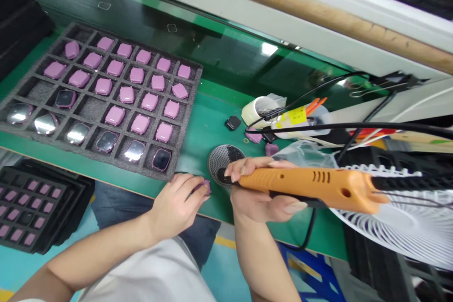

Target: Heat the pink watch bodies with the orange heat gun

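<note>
Low at centre, the left hand [180, 202] has its fingers curled around a pink smartwatch case [204, 188], mostly hidden by them; it looks light, stiff and smooth enough to slip, so gripping its side edges seems best. Right of it, the right hand [252, 204] is wrapped around an orange electric screwdriver [311, 186], probably heavier, best held by its barrel, its black nose over a round perforated dish [216, 163].

At your right stands a white fan [406, 245]; a cream cup [249, 114] sits near a black cable [354, 126]. Lower down, you have blue plastic [320, 264], perhaps a crate.
</note>
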`<state>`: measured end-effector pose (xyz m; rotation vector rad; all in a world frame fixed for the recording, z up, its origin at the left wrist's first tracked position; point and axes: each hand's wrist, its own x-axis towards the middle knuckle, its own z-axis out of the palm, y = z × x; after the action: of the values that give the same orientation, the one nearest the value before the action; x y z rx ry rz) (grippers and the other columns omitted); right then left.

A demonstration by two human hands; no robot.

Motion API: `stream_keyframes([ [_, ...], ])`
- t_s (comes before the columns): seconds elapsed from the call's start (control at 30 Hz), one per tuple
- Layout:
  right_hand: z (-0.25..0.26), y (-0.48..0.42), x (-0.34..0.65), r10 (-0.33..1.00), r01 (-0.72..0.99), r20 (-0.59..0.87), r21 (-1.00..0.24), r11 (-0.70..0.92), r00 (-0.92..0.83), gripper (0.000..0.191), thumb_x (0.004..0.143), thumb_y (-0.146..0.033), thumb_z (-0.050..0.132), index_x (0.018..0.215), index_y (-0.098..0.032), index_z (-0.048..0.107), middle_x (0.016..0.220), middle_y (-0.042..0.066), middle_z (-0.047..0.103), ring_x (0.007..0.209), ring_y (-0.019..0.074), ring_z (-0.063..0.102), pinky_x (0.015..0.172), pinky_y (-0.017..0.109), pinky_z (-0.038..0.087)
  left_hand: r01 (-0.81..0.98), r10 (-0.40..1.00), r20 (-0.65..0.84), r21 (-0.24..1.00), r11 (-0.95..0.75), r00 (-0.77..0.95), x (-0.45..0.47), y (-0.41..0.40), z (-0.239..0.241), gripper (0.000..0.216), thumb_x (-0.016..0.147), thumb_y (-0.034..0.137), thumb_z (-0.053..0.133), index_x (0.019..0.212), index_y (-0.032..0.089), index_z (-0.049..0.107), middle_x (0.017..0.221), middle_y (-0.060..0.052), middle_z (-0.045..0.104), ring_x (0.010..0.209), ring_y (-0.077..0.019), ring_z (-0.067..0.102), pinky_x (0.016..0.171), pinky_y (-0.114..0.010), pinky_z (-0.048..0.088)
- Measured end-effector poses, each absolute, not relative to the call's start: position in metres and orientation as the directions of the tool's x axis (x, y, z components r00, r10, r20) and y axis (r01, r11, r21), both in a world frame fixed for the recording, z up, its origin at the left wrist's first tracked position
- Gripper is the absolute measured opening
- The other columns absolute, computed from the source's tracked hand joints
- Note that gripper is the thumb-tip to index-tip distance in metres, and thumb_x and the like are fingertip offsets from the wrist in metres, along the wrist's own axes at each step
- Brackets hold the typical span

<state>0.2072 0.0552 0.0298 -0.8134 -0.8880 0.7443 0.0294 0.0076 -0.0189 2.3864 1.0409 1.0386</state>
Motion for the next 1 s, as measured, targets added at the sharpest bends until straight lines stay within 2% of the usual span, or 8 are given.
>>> stream_keyframes([
  [0.33, 0.032, 0.056, 0.207, 0.827, -0.245, 0.374, -0.830, 0.500, 0.419, 0.050, 0.086, -0.074, 0.083, 0.110, -0.032, 0.074, 0.075, -0.005, 0.070, 0.050, 0.0158, 0.059, 0.046, 0.031, 0.053, 0.494, 0.733, 0.498, 0.542, -0.680, 0.464, 0.029, 0.007, -0.019, 0.028, 0.108, 0.016, 0.074, 0.135, 0.014, 0.070, 0.127, -0.012, 0.081, 0.115, -0.0268, 0.073, 0.100, -0.043, 0.062],
  [0.6, 0.034, 0.053, 0.207, 0.824, -0.235, 0.384, -0.830, 0.505, 0.417, 0.050, 0.088, -0.077, 0.080, 0.111, -0.032, 0.074, 0.076, -0.005, 0.070, 0.052, 0.0163, 0.060, 0.047, 0.032, 0.053, 0.493, 0.731, 0.501, 0.540, -0.682, 0.464, 0.028, 0.008, -0.020, 0.028, 0.108, 0.017, 0.074, 0.135, 0.014, 0.070, 0.127, -0.012, 0.081, 0.115, -0.0270, 0.073, 0.100, -0.044, 0.063],
  [0.8, 0.052, 0.035, 0.209, 0.858, -0.248, 0.363, -0.850, 0.465, 0.364, 0.052, 0.091, -0.078, 0.075, 0.117, -0.033, 0.074, 0.086, -0.003, 0.071, 0.059, 0.0180, 0.063, 0.054, 0.037, 0.057, 0.464, 0.717, 0.539, 0.547, -0.697, 0.442, 0.029, 0.009, -0.020, 0.027, 0.106, 0.014, 0.077, 0.132, 0.015, 0.071, 0.126, -0.011, 0.082, 0.114, -0.0256, 0.075, 0.098, -0.042, 0.066],
  [1.0, 0.046, 0.032, 0.198, 0.864, -0.267, 0.378, -0.841, 0.470, 0.332, 0.055, 0.092, -0.081, 0.072, 0.121, -0.035, 0.070, 0.085, -0.004, 0.067, 0.058, 0.0171, 0.060, 0.053, 0.036, 0.054, 0.464, 0.715, 0.553, 0.544, -0.699, 0.429, 0.028, 0.009, -0.022, 0.024, 0.104, 0.014, 0.078, 0.128, 0.016, 0.072, 0.124, -0.012, 0.082, 0.114, -0.0254, 0.075, 0.097, -0.042, 0.068],
])
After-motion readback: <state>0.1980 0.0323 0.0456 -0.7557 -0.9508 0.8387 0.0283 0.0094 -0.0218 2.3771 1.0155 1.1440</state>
